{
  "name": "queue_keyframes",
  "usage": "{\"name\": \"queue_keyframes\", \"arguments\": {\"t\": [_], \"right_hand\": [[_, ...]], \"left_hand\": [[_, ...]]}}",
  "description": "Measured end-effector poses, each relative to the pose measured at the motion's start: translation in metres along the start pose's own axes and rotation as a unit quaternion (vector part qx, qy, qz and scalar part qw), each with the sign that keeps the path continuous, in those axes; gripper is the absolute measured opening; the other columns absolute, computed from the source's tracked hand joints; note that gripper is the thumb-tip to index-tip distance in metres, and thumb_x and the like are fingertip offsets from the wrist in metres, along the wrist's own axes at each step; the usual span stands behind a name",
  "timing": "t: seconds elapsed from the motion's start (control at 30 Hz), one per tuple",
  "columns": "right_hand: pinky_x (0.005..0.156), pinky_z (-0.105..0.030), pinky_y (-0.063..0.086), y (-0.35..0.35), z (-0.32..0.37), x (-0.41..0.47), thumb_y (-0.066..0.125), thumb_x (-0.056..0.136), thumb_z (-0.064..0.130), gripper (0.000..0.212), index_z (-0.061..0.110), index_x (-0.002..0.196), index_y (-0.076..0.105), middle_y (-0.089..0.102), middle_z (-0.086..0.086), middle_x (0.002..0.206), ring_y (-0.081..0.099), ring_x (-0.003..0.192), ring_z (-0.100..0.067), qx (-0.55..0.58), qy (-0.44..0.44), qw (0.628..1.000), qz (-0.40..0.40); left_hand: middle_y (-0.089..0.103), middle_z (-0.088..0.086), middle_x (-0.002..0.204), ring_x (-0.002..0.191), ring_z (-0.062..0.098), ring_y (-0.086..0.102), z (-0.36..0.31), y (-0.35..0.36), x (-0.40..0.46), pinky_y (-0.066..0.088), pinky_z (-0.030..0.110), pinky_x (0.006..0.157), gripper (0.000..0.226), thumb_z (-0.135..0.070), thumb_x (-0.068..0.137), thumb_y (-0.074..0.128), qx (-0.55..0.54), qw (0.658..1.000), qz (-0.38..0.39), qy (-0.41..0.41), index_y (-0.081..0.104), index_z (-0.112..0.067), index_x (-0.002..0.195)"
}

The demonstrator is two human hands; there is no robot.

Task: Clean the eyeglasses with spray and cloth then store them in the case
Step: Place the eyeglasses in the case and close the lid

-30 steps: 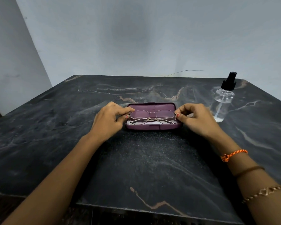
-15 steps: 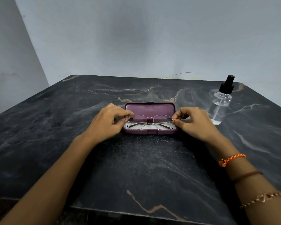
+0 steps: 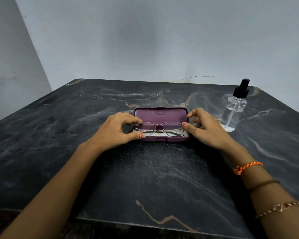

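Note:
The purple case (image 3: pixel 160 113) lies open at mid-table, lid tilted up at the back. The thin metal eyeglasses (image 3: pixel 160 127) rest folded inside it on a white cloth (image 3: pixel 149 134). My left hand (image 3: pixel 116 130) is at the case's left end, index fingertip by the frame's corner and thumb on the case's front edge, fingers apart. My right hand (image 3: pixel 205 127) is at the right end, thumb tip touching the frame's end while the other fingers are lifted near the lid's corner. A clear spray bottle (image 3: pixel 233 112) with a black pump stands to the right.
The dark marble table (image 3: pixel 145 178) ends at a near edge just below my forearms. A pale wall (image 3: pixel 145 40) rises right behind its far edge. The spray bottle stands close to my right hand, near the table's back right corner.
The eyeglasses went down from above the case into it. My fingers, pinched on both ends of the frame before, have spread apart.

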State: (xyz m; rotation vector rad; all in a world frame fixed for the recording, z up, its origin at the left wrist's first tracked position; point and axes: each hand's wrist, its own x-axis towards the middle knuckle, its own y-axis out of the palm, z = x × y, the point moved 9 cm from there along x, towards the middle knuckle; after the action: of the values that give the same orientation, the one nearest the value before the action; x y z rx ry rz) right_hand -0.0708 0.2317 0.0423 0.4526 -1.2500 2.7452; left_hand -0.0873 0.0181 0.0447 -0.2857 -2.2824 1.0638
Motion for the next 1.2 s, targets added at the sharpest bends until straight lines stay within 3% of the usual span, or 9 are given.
{"name": "queue_keyframes", "arguments": {"t": [0.13,0.27,0.37,0.63,0.73,0.87,1.0,1.1,1.2], "right_hand": [[0.072,-0.018,0.040,-0.003,0.003,-0.003,0.058,0.083,0.039,0.057,0.016,0.130,0.035,0.035,-0.002,0.123,0.051,0.089,-0.012,0.066,0.014,0.998,-0.014],[0.103,-0.038,0.039,0.006,0.004,-0.007,0.065,0.059,0.058,0.105,0.023,0.144,0.016,0.023,-0.002,0.148,0.039,0.127,-0.021,0.075,0.033,0.996,0.028],[0.112,-0.043,0.029,0.014,0.010,-0.007,0.066,0.046,0.061,0.124,0.019,0.147,0.008,0.019,-0.004,0.153,0.030,0.137,-0.020,0.066,0.015,0.996,0.058],[0.111,-0.031,0.026,0.016,0.009,-0.006,0.085,0.051,0.032,0.125,0.017,0.147,0.007,0.018,-0.004,0.152,0.026,0.138,-0.019,0.081,-0.014,0.994,0.073],[0.107,-0.025,0.026,0.015,0.006,-0.006,0.087,0.050,0.025,0.126,0.017,0.147,0.007,0.020,-0.003,0.150,0.029,0.136,-0.017,0.079,-0.017,0.994,0.073],[0.109,-0.029,0.027,0.014,0.006,-0.005,0.088,0.049,0.026,0.127,0.018,0.147,0.007,0.020,-0.002,0.150,0.029,0.135,-0.017,0.074,-0.018,0.994,0.074],[0.109,-0.029,0.026,0.012,0.007,-0.005,0.088,0.049,0.025,0.126,0.019,0.147,0.009,0.020,0.000,0.147,0.027,0.134,-0.015,0.075,-0.021,0.995,0.070],[0.105,-0.022,0.024,0.011,0.011,-0.005,0.088,0.049,0.023,0.118,0.017,0.144,0.018,0.026,0.002,0.135,0.028,0.125,-0.010,0.069,-0.028,0.996,0.057],[0.105,-0.024,0.031,0.007,0.014,-0.006,0.089,0.048,0.020,0.101,0.018,0.133,0.034,0.033,0.003,0.122,0.038,0.119,-0.014,0.074,-0.041,0.996,0.034]], "left_hand": [[0.066,-0.002,0.103,0.095,0.009,0.054,0.001,0.000,0.000,0.033,0.009,0.065,0.044,-0.040,0.068,0.076,-0.010,1.000,0.003,0.003,0.067,-0.017,0.105],[0.065,-0.001,0.104,0.093,0.006,0.053,0.001,0.000,0.000,0.034,0.007,0.065,0.040,-0.032,0.069,0.077,-0.011,1.000,0.002,0.007,0.067,-0.017,0.105],[0.061,-0.004,0.104,0.089,0.001,0.051,-0.001,0.000,0.000,0.036,0.002,0.066,0.051,-0.048,0.064,0.071,-0.021,1.000,-0.001,0.024,0.066,-0.018,0.106],[0.021,-0.013,0.135,0.108,0.007,0.042,0.002,0.000,-0.001,0.034,0.009,0.078,0.099,-0.063,0.054,0.060,-0.043,0.999,-0.008,0.002,0.022,-0.030,0.139],[0.022,-0.007,0.145,0.117,0.008,0.039,0.009,0.005,-0.001,0.035,0.024,0.090,0.109,-0.065,0.050,0.062,-0.058,0.998,0.003,-0.024,0.017,-0.027,0.142],[0.025,-0.013,0.141,0.122,0.005,0.034,0.012,0.008,-0.001,0.033,0.029,0.098,0.129,-0.082,0.037,0.061,-0.091,0.995,0.018,-0.046,0.014,-0.027,0.143],[0.033,-0.003,0.145,0.125,0.007,0.035,0.014,0.014,-0.001,0.034,0.039,0.104,0.119,-0.070,0.043,0.068,-0.116,0.991,0.035,-0.056,0.017,-0.029,0.142],[0.031,-0.007,0.142,0.123,0.008,0.038,0.012,0.013,-0.001,0.036,0.029,0.097,0.125,-0.076,0.040,0.067,-0.138,0.989,0.026,-0.050,0.015,-0.028,0.143],[0.033,-0.012,0.133,0.117,0.009,0.041,0.012,0.011,0.001,0.037,0.023,0.090,0.111,-0.063,0.048,0.068,-0.148,0.988,0.005,-0.044,0.018,-0.030,0.141]]}}
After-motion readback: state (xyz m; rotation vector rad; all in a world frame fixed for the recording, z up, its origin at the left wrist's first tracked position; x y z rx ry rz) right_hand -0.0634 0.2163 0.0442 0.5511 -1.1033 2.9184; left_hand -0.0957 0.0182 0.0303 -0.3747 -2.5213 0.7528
